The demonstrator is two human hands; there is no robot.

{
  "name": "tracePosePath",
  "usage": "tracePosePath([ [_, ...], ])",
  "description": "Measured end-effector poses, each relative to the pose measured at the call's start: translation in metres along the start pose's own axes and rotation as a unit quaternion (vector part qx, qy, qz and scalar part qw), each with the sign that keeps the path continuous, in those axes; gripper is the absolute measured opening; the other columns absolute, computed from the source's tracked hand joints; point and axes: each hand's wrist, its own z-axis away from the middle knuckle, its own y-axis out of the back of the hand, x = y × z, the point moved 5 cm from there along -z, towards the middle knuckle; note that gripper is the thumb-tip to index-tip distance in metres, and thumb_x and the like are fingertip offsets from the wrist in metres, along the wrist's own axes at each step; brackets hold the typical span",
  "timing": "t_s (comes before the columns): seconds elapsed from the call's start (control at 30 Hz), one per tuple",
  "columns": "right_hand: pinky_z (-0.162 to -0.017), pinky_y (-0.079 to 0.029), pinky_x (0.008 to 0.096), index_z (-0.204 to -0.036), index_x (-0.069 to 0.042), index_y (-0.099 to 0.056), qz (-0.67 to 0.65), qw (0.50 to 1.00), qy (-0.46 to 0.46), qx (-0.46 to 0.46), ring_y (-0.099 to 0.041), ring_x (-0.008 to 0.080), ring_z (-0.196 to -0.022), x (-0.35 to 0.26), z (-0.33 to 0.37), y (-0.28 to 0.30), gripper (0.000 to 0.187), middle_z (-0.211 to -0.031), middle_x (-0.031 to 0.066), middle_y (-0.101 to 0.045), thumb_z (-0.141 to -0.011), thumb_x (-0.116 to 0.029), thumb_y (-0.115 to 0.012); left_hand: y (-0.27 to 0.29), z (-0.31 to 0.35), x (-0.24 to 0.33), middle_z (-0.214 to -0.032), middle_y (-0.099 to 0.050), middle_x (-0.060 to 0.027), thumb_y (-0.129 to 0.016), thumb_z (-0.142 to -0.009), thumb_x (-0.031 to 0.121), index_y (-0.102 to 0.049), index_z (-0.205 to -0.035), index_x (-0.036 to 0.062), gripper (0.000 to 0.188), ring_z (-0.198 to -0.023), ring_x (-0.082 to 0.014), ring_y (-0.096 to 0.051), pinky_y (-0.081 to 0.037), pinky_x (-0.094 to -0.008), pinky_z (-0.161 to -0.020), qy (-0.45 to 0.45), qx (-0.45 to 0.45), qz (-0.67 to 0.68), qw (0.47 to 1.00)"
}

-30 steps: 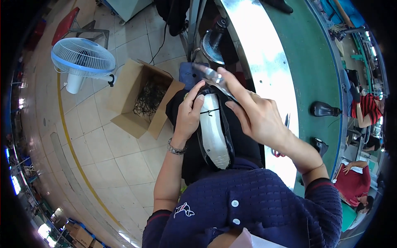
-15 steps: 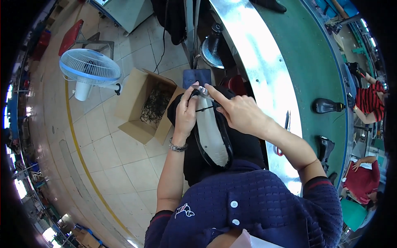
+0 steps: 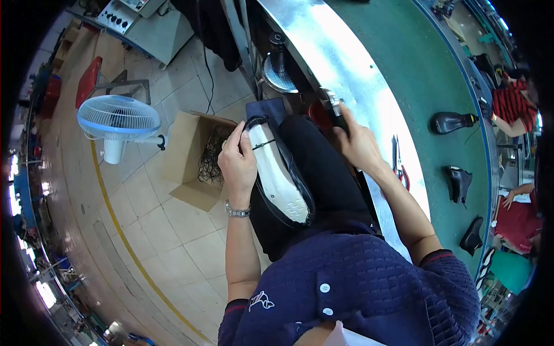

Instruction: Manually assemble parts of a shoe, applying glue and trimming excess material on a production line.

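Across my lap lies a black shoe upper on a last, sole side up, with a pale insole (image 3: pixel 276 173) showing and a dark strand across it near the far end. My left hand (image 3: pixel 238 164) grips its far left edge, fingers closed round it. My right hand (image 3: pixel 360 144) is raised off to the right, over the edge of the metal bench. It is closed round a hand tool (image 3: pixel 331 102) with a shiny metal head and a dark handle. The tool is somewhat blurred, and its exact kind cannot be made out.
Left of my knees stands an open cardboard box (image 3: pixel 190 155) of tangled black strands, near a blue-and-white fan (image 3: pixel 118 118). Red-handled cutting tools (image 3: pixel 399 164) lie on the metal bench (image 3: pixel 352 75). Black shoes (image 3: pixel 453 122) rest on the green belt beyond; other people work there.
My right hand has moved right with the tool, away from the shoe's far end. My left hand still holds the shoe, which has shifted slightly left. The whole view has turned a little.
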Motion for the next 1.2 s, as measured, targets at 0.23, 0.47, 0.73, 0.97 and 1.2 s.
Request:
tracePosePath([
  [0.23,-0.098,-0.04,0.0478,-0.145,-0.015,-0.038,0.129,0.988,-0.04,0.08,-0.048,0.0426,-0.115,0.123,0.033,-0.016,0.063,-0.125,0.0302,-0.047,-0.088,-0.022,-0.065,0.0,0.002,-0.007,-0.079,-0.066,-0.0115,-0.053,-0.098,0.02,-0.066,-0.114,0.0018,0.027,-0.062,-0.0109,-0.052,-0.043,-0.0272,-0.059,0.046,0.003,0.077,0.996],
  [0.47,-0.089,-0.047,0.0417,-0.116,0.001,-0.057,0.067,0.961,-0.164,0.211,-0.058,0.0336,-0.102,0.185,0.153,0.025,0.038,-0.109,0.0208,-0.059,-0.084,-0.014,-0.069,-0.009,-0.014,-0.025,-0.083,-0.062,0.0013,-0.059,-0.096,0.025,-0.064,-0.121,0.0025,0.034,-0.066,-0.0046,-0.044,-0.038,-0.0229,-0.057,0.023,0.017,0.225,0.974],
  [0.73,-0.05,-0.042,0.0221,-0.109,0.002,-0.057,-0.319,0.887,-0.33,0.056,-0.056,0.0074,-0.057,0.213,0.168,0.025,0.028,-0.069,0.0004,-0.061,-0.09,-0.017,-0.065,-0.009,-0.005,-0.01,-0.101,-0.068,-0.0104,-0.062,-0.093,0.019,-0.06,-0.126,0.0031,0.036,-0.083,-0.0099,-0.059,-0.048,-0.0235,-0.072,0.048,0.014,0.21,0.976],
  [0.97,-0.052,-0.036,0.0176,-0.124,-0.001,-0.051,-0.55,0.75,-0.181,-0.321,-0.045,0.0039,-0.063,0.006,0.119,0.021,0.07,-0.078,-0.0045,-0.046,-0.077,-0.046,-0.077,0.001,0.043,0.029,-0.131,-0.054,-0.0144,-0.067,-0.088,0.017,-0.068,-0.11,0.0041,0.025,-0.113,-0.0287,-0.058,-0.048,-0.0365,-0.091,-0.059,0.126,0.001,0.99],
  [1.2,-0.051,-0.034,0.0165,-0.111,-0.005,-0.054,-0.526,0.696,-0.259,-0.415,-0.041,0.0021,-0.059,-0.055,0.105,-0.029,0.064,-0.075,-0.0072,-0.044,-0.088,-0.064,-0.055,-0.003,0.046,0.027,-0.108,-0.058,-0.0102,-0.059,-0.091,0.006,-0.061,-0.092,0.0015,0.005,-0.082,-0.0264,-0.064,-0.053,-0.0346,-0.063,-0.072,0.19,-0.036,0.978],
])
